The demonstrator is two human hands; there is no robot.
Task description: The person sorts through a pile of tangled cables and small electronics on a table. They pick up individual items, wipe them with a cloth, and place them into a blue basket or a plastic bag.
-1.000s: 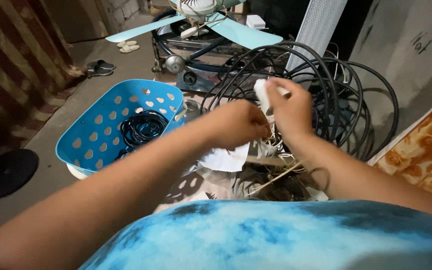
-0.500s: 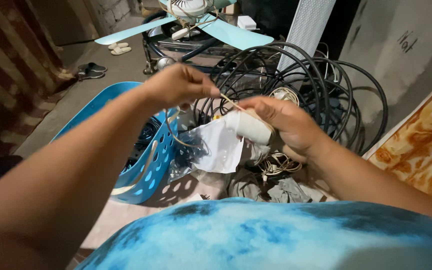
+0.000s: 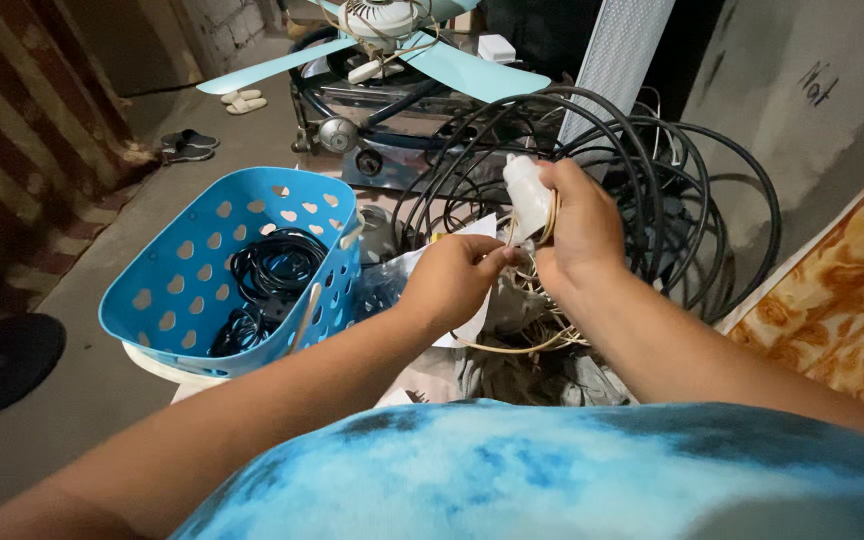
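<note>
Grey concrete floor (image 3: 82, 300), striped curtain (image 3: 22, 130)

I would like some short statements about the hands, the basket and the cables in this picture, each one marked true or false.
1. The right hand grips a small white plastic piece wrapped with thin beige cord. True.
2. The blue perforated plastic basket holds red apples. False: it holds coiled black cables.
3. The left hand rests inside the basket. False: it is beside the basket, pinching the cord close to the right hand.
4. A large coil of thick black cable lies behind the hands. True.
5. A light blue fan blade shows at the top. True.
</note>
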